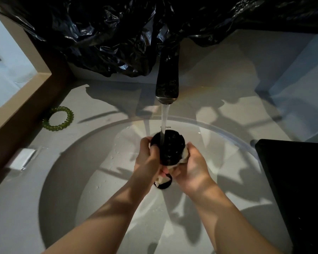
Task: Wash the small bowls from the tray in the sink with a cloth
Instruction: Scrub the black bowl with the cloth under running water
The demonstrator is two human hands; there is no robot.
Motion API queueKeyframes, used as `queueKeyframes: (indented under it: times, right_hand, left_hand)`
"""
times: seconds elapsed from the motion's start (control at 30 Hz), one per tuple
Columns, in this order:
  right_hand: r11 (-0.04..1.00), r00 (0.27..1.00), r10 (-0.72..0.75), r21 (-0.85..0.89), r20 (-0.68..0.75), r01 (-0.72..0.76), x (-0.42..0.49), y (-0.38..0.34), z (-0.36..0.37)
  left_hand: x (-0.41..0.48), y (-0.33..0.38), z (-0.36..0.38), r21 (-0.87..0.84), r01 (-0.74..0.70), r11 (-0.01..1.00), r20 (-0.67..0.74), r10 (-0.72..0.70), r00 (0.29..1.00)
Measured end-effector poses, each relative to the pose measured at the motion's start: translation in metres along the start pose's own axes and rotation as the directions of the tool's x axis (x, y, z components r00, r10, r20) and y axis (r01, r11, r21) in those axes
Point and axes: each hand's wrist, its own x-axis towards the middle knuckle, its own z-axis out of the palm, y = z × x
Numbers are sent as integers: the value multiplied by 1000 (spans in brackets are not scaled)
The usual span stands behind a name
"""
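A small black bowl (170,149) is held over the middle of the white sink (81,162), right under the water (164,118) running from the tap (167,79). The left hand (147,160) curls its fingers (153,149) round the bowl's left side. The right hand (189,169) pinches a white cloth (184,154) against the bowl's right side. A black tray (297,180) sits on the right. A green hair tie (61,119) lies on the surface at the left.

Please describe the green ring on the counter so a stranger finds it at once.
Start at the round white sink. On the counter left of it, beside the wooden frame, lies a hair tie. It alone is green and coiled.
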Motion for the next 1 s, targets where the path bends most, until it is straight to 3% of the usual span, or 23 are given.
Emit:
queueKeyframes:
  times: [0.1,0.17,0.23,0.3,0.37,0.4,0.43,0.5,0.57,0.63,0.7,0.73,0.8,0.83,0.87,0.9,0.93,1.0]
  right_hand:
    - [999,999,-1,-51,-35,-1,7,6,-4]
    - [988,993,-46,-153,-107,29,10,10,-4]
    - [941,962,-208,-304,-178,147,13,12,-4]
    - [812,860,-474,-473,-190,343,17,10,-9]
    - [555,732,-678,-702,-68,448,21,10,-19]
    - [367,705,-708,-826,50,427,25,11,-26]
    - [138,733,-663,-939,149,315,30,15,-33]
    - [-306,893,-412,-950,182,53,34,26,-47]
    - [-525,962,-240,-851,133,-14,29,36,-52]
    - [-598,961,-230,-801,152,-17,24,42,-55]
    - [-528,947,-283,-849,152,-22,22,40,-56]
    - [-391,935,-334,-920,118,-24,22,38,-55]
    - [62,937,-348,-998,-41,-20,26,35,-49]
    - [307,942,-321,-952,-101,3,27,32,-44]
    - [500,942,-312,-865,-126,50,28,28,-39]
    - [619,936,-330,-777,-122,117,31,24,-36]
    - [657,928,-360,-731,-92,182,31,20,-32]
    - [569,893,-450,-774,-12,276,26,15,-21]
  left_hand:
    - [0,-2,-2,173,-95,980,-108,115,987]
    - [3,-7,-3,300,-73,951,-133,117,984]
    - [9,-9,-4,276,24,961,-179,27,984]
    - [15,-9,-3,156,108,982,-188,-78,979]
    - [19,-9,-7,171,178,969,-175,-148,973]
    - [22,-10,-11,223,214,951,-166,-179,970]
    - [24,-11,-14,288,252,924,-158,-213,964]
    - [24,-12,-20,432,310,847,-153,-271,950]
    - [22,-12,-21,548,313,775,-139,-285,949]
    - [21,-13,-19,565,289,773,-107,-279,954]
    - [21,-13,-19,535,261,804,-82,-258,963]
    - [21,-14,-20,518,244,820,-71,-243,967]
    - [22,-17,-21,497,202,844,-55,-202,978]
    - [22,-18,-22,487,184,854,-57,-180,982]
    - [23,-17,-23,457,175,872,-75,-159,984]
    - [25,-16,-24,401,171,900,-107,-139,984]
    - [25,-14,-25,339,168,926,-141,-126,982]
    - [26,-11,-28,299,135,945,-175,-85,981]
